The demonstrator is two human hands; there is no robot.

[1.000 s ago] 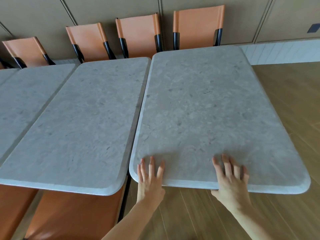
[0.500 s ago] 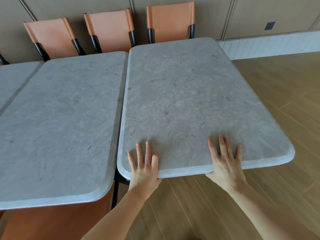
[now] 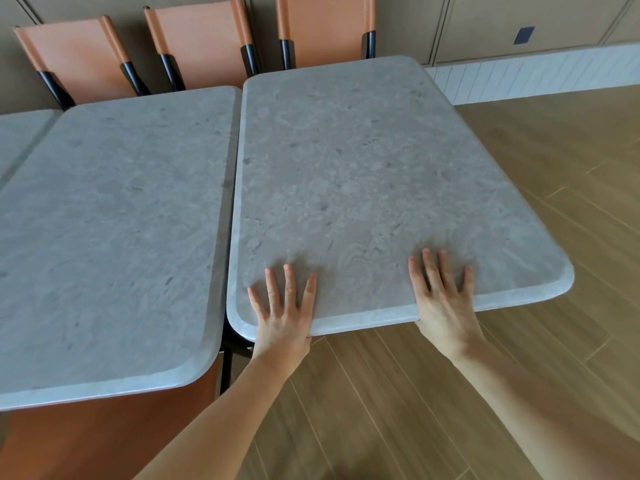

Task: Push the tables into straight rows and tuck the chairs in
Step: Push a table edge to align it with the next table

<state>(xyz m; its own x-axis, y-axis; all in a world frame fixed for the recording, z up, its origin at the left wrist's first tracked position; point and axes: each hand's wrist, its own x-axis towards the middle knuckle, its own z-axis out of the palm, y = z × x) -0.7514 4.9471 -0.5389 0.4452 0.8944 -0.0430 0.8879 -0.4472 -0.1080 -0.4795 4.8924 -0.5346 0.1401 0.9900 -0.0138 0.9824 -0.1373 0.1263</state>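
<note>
A grey stone-topped table [image 3: 363, 174] stands on the right, its left edge close along a second grey table [image 3: 114, 230]. The right table's near edge lies farther from me than its neighbour's, and its far edge reaches farther back. My left hand [image 3: 284, 313] rests flat on its near edge by the left corner, fingers straight. My right hand [image 3: 443, 299] lies flat on the same edge further right, fingers spread. Three orange chairs [image 3: 204, 43] stand behind the tables against the wall.
A third grey table [image 3: 17, 136] shows at the far left. An orange chair [image 3: 114, 434] sits under the near side of the middle table. Wood floor [image 3: 554, 341] spreads to the right and near me. A white baseboard [image 3: 536, 71] runs along the back wall.
The right table has slid away from me, so its near edge now sits behind the neighbour's edge. Both hands stay flat on it. My view has shifted right.
</note>
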